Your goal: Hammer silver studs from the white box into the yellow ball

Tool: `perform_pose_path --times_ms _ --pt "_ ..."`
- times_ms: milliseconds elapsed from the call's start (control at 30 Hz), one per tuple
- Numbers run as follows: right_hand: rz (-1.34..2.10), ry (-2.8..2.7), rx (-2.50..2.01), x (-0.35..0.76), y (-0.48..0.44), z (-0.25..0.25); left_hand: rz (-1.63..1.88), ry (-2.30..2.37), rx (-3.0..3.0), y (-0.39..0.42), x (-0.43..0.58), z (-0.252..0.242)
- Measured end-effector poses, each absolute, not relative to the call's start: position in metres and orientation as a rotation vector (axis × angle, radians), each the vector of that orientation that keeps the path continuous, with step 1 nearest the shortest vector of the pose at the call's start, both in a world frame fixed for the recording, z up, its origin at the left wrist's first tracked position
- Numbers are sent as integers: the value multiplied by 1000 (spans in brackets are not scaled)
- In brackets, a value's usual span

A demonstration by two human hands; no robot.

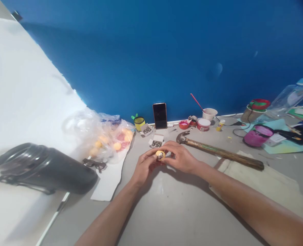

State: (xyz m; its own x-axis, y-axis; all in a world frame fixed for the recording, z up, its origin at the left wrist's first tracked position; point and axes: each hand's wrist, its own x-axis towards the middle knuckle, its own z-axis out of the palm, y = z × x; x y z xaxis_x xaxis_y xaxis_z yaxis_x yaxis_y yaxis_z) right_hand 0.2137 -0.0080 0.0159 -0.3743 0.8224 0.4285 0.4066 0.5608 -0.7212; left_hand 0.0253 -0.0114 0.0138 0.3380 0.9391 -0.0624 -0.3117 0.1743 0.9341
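Both forearms enter from the bottom edge, cut off by the frame. Bare grey table (167, 212) lies between and in front of them, open room there. Left hand (143, 167) and right hand (181, 158) meet at centre, fingers pinched together around a small yellow ball (160, 154) with something silvery on its front; too small to tell what. Both hands grasp it, held just above the table; most of the ball is hidden by the fingers.

Left: a black jug (46, 169) lies on its side on a white board (18, 102), whose edge runs diagonally toward the wall. Glasses (95, 164) sit on a paper sheet (107, 181) beside a clear bag (102, 138) of yellow and orange balls, contents blurred through the plastic.

Right: a hammer (218, 152) lies flat, head near the right hand, handle tip over a pale cloth (269, 184).

Just behind the hands, an open box (157, 141) of small metal bits; a second box (146, 130) further back. Against the blue wall (167, 51): a yellow cup (139, 122), a phone (159, 115) propped upright, red tubs (203, 124), a white cup (209, 113) with a red stick. Far right is crowded: pink pot (256, 135), clear bottle (290, 97) tilted, papers cut off by the edge, hard to make out.
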Motion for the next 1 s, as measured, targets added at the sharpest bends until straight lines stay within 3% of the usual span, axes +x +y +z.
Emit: perform_pose_path --times_ms 267,567,700,1000 --pt "621 -1995 -1056 218 -2 11 1028 877 1033 -10 28 8" --pt "486 -1932 -1545 242 19 9 1349 988 780 13 9 5" --pt "522 -2038 -1593 239 30 23 1333 938 721 20 3 2" --pt "-11 -2706 -1428 182 75 49 1257 854 654 20 4 -4"
